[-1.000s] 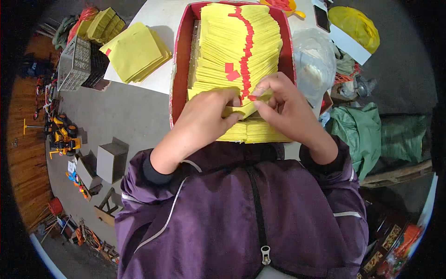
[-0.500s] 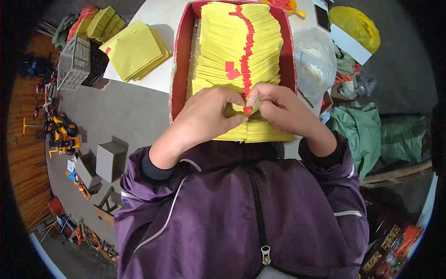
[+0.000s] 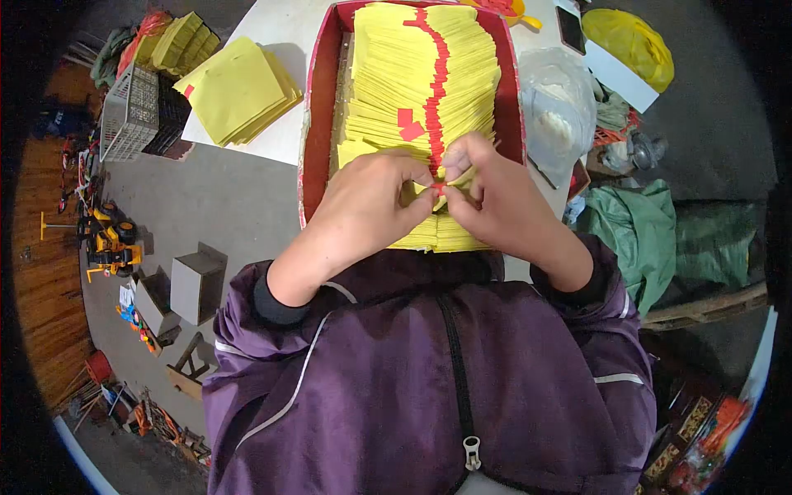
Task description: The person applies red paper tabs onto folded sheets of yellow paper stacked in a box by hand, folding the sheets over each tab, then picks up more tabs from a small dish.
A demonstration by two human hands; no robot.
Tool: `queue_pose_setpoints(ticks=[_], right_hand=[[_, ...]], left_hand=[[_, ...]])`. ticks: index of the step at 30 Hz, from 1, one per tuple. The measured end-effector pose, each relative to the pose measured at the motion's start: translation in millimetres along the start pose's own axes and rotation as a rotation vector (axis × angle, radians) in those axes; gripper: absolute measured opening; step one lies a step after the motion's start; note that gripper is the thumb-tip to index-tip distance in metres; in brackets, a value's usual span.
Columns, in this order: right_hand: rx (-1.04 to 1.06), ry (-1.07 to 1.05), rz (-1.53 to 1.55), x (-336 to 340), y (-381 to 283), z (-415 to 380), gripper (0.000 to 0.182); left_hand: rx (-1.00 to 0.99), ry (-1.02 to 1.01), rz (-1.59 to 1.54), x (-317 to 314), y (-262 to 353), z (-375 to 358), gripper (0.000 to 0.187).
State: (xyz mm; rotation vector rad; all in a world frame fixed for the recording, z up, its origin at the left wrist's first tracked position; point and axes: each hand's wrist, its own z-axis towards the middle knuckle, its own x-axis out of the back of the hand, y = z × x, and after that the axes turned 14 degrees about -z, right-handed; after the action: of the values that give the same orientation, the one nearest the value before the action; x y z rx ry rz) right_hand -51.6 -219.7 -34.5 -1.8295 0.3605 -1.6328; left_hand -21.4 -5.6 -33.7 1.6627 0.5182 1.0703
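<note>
A red box [image 3: 308, 157] holds a long packed row of yellow paper pieces [image 3: 388, 74] with red tabs forming a wavy line down it. Two loose red squares [image 3: 410, 130] lie on the row. At the near end of the box, my left hand [image 3: 371, 198] pinches a yellow piece with a small red tab [image 3: 438, 190] from the left side. From the right, my right hand [image 3: 499, 198] has its thumb at the same red tab, with its index finger raised just above. The fingertips of both hands nearly meet there.
Yellow sheets [image 3: 239, 91] are stacked on the white table [image 3: 276, 21] at left. Right of the box are a clear plastic bag [image 3: 557, 99], a phone [image 3: 570, 30] and an orange dish [image 3: 516, 10]. Crates [image 3: 132, 115] and a grey box [image 3: 196, 287] stand on the floor.
My right thumb has come down onto the red tab, and the right index finger has lifted and spread a little. My left hand has stayed nearly in place.
</note>
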Motion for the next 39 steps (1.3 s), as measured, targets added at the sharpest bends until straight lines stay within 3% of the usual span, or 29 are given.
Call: queue_pose_setpoints(ticks=[6,12,22,27,32,36,39], right_hand=[[-0.021,0.072,0.089,-7.6,9.9,-1.4,0.037],[0.014,0.04,0.03,-8.6,7.8,-6.9,0.041],[0.0,0.051,-0.028,-8.5,10.3,-11.5,0.045],[-0.031,0.03,0.015,-3.7,3.6,-15.4,0.04],[0.182,0.17,-0.18,-6.5,3.8,-16.1,0.027],[0.36,0.077,-0.307,-9.6,7.8,-17.3,0.016],[0.313,0.004,-0.28,-4.0,6.1,-15.1,0.014]], left_hand=[[0.039,0.038,-0.26,2.0,17.1,-2.7,0.012],[-0.026,-0.033,-0.138,-2.6,9.1,0.8,0.018],[-0.12,0.027,-0.085,-5.8,6.3,-0.7,0.018],[-0.226,0.029,0.033,-6.8,1.3,-1.4,0.017],[-0.096,-0.059,0.047,-3.5,-2.9,2.2,0.018],[0.056,-0.037,0.139,-5.0,-2.0,4.3,0.015],[-0.009,0.038,0.135,-5.8,-1.5,1.7,0.013]])
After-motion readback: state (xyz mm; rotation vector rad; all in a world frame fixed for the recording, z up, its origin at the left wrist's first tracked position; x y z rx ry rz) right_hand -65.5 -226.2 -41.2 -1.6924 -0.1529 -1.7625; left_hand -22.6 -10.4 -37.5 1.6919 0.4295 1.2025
